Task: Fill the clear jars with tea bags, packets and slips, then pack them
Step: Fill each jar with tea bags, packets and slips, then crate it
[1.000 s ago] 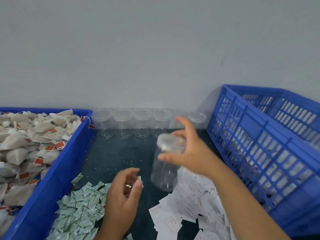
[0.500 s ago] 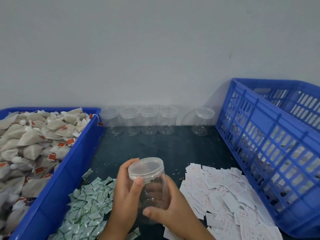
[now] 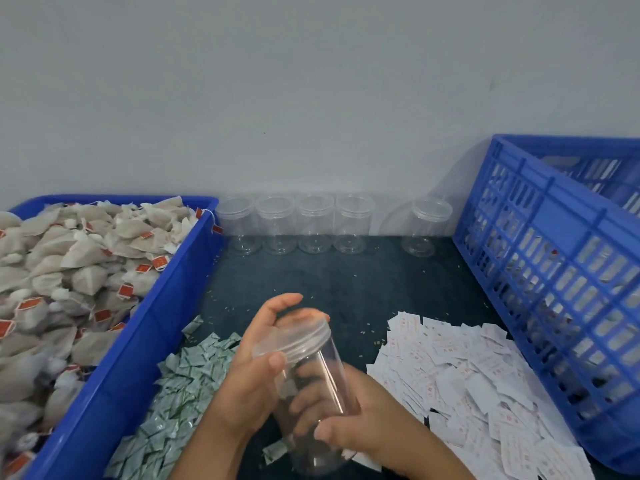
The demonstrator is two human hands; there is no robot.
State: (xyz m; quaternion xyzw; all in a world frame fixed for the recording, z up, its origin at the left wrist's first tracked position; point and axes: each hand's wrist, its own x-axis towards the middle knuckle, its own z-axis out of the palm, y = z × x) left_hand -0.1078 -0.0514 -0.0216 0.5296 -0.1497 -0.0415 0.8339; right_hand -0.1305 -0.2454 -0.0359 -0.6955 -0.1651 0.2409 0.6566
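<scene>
I hold a clear jar [image 3: 322, 375] tilted over the dark table [image 3: 346, 282], its lid end up and away from me. My left hand [image 3: 249, 375] curls round the translucent lid [image 3: 298, 337], thumb on its rim. My right hand [image 3: 349, 420] grips the jar's lower body from the right. Tea bags with red tags [image 3: 79, 271] fill the blue bin [image 3: 138, 358] on the left. Green-and-white packets [image 3: 180, 382] lie heaped in front of the bin. White slips [image 3: 467, 375] are spread on the right.
Several lidded empty jars [image 3: 294, 223] stand in a row against the wall, and one more jar [image 3: 424, 225] stands apart to their right. A tall blue slatted crate [image 3: 554, 271] walls off the right side. Small crumbs dot the table.
My right hand brought the jar from the back toward me. My left hand then took hold of the lid, and the jar has tipped from upright to tilted.
</scene>
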